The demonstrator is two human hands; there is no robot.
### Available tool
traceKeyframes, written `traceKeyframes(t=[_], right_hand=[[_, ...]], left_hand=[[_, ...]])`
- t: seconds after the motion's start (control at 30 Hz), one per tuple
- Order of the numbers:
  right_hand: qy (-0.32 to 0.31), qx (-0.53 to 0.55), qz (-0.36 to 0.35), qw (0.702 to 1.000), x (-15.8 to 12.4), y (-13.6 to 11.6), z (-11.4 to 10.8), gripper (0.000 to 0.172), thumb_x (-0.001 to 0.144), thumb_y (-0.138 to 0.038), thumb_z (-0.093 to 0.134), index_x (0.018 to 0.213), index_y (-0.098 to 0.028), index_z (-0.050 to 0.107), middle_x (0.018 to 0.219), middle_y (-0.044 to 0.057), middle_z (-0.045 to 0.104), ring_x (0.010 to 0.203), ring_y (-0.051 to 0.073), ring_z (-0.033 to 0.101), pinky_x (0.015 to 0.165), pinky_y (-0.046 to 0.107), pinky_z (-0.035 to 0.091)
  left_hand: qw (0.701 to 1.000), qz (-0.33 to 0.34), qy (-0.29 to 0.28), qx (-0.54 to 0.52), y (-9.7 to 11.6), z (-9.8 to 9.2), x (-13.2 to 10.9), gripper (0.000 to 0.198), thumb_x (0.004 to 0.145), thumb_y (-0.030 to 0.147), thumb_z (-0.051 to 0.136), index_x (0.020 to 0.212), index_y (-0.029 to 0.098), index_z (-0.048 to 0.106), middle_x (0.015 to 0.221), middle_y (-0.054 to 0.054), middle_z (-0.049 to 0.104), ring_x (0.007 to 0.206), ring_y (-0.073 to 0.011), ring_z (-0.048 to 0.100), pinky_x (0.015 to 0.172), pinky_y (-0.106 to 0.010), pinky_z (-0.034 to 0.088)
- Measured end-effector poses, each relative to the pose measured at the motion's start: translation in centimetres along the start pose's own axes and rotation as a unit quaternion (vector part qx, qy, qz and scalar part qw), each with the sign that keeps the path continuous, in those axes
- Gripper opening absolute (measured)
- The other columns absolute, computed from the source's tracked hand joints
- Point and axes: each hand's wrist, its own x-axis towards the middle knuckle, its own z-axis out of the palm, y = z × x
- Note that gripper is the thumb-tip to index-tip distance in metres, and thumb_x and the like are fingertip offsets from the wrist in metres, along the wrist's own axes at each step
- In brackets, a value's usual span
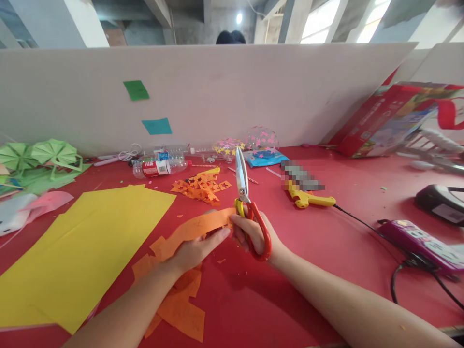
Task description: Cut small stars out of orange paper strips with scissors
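My left hand [194, 251] is closed around a strip of orange paper [206, 222], which arches up toward my other hand. Scissors [242, 180] with red handles and a yellow catch are in my right hand [258, 233], their blades together and pointing upward. The right fingertips also touch the strip's far end. Under my left forearm lie loose orange paper pieces [183, 316]. Farther back is a heap of orange scraps [203, 187] with star-shaped cutouts. Most of my left fingers are hidden behind the strip.
Yellow paper sheets [90, 237] cover the left of the red table [300, 295]. A plastic bottle [176, 166], a blue packet [268, 158], a yellow glue gun [308, 198] and a purple power strip [420, 241] lie around. A white partition [203, 92] stands behind.
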Motion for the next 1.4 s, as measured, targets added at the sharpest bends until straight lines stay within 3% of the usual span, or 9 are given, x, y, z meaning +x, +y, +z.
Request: traceKeyframes(t=[0.23, 0.43, 0.53, 0.67, 0.77, 0.93, 1.23, 1.4], right_hand=[[-0.007, -0.037, 0.021, 0.999, -0.4, -0.5, 0.4, 0.031, 0.077, -0.03, 0.06, 0.052, -0.021, 0.043, 0.037, -0.007, 0.045, 0.03, 0.008, 0.041, 0.036, 0.02, 0.033], [0.001, -0.08, 0.031, 0.996, -0.7, -0.8, 0.6, 0.033, 0.078, -0.034, 0.061, 0.054, -0.02, 0.043, 0.042, -0.008, 0.046, 0.033, 0.007, 0.04, 0.035, 0.019, 0.032], [-0.005, -0.089, 0.022, 0.996, -0.8, -1.2, 0.5, 0.036, 0.079, -0.039, 0.061, 0.054, -0.021, 0.042, 0.042, -0.008, 0.044, 0.034, 0.007, 0.04, 0.036, 0.019, 0.032], [-0.035, -0.117, 0.03, 0.992, -0.8, -1.4, 0.2, 0.041, 0.077, -0.051, 0.061, 0.058, -0.022, 0.04, 0.042, -0.008, 0.04, 0.035, 0.008, 0.037, 0.038, 0.021, 0.029], [-0.066, -0.181, 0.034, 0.981, -0.8, -1.3, 0.1, 0.044, 0.076, -0.055, 0.062, 0.059, -0.022, 0.037, 0.047, -0.008, 0.038, 0.041, 0.008, 0.035, 0.04, 0.021, 0.026], [-0.072, -0.285, 0.02, 0.956, -0.9, -1.0, 0.0, 0.048, 0.076, -0.056, 0.062, 0.058, -0.022, 0.034, 0.056, -0.007, 0.032, 0.052, 0.009, 0.028, 0.047, 0.022, 0.025], [-0.081, -0.348, 0.016, 0.934, -1.2, -1.6, 0.3, 0.052, 0.072, -0.062, 0.062, 0.057, -0.023, 0.031, 0.055, -0.006, 0.03, 0.052, 0.011, 0.023, 0.045, 0.023, 0.023], [-0.077, -0.326, 0.021, 0.942, -1.2, -1.6, 0.3, 0.053, 0.071, -0.063, 0.063, 0.055, -0.022, 0.032, 0.054, -0.007, 0.029, 0.051, 0.01, 0.022, 0.044, 0.023, 0.02]], left_hand=[[0.985, -0.157, 0.018, 0.075, 0.0, -0.5, -0.5, 0.032, 0.081, 0.052, 0.051, 0.075, 0.024, 0.065, 0.07, -0.003, 0.067, 0.083, -0.0242, 0.065, 0.071, -0.03, 0.05], [0.995, -0.099, -0.015, 0.016, -0.9, -1.0, -0.2, 0.035, 0.085, 0.049, 0.048, 0.064, 0.024, 0.059, 0.065, -0.001, 0.062, 0.067, -0.0189, 0.059, 0.061, -0.028, 0.046], [0.994, -0.109, -0.009, 0.014, -1.0, -1.0, 0.0, 0.041, 0.085, 0.052, 0.047, 0.057, 0.023, 0.055, 0.059, -0.001, 0.057, 0.062, -0.0177, 0.055, 0.062, -0.028, 0.045], [0.988, -0.131, 0.078, -0.014, -1.2, -1.5, 0.6, 0.046, 0.084, 0.056, 0.046, 0.057, 0.021, 0.055, 0.056, 0.001, 0.053, 0.058, -0.0139, 0.052, 0.064, -0.026, 0.044], [0.977, -0.093, 0.185, -0.052, -1.8, -2.1, 1.1, 0.046, 0.084, 0.055, 0.046, 0.057, 0.02, 0.054, 0.054, 0.001, 0.053, 0.055, -0.0124, 0.05, 0.06, -0.026, 0.041], [0.956, -0.053, 0.277, -0.078, -2.6, -2.8, 1.6, 0.042, 0.084, 0.053, 0.048, 0.059, 0.02, 0.054, 0.052, 0.001, 0.054, 0.051, -0.0118, 0.048, 0.054, -0.026, 0.038], [0.932, -0.071, 0.334, -0.119, -1.7, -2.8, 1.7, 0.036, 0.082, 0.052, 0.048, 0.063, 0.022, 0.054, 0.056, 0.001, 0.055, 0.051, -0.0116, 0.047, 0.052, -0.026, 0.039], [0.932, -0.049, 0.338, -0.118, -1.3, -2.8, 1.7, 0.038, 0.082, 0.051, 0.049, 0.058, 0.021, 0.052, 0.054, 0.001, 0.053, 0.049, -0.0109, 0.045, 0.051, -0.026, 0.038]])
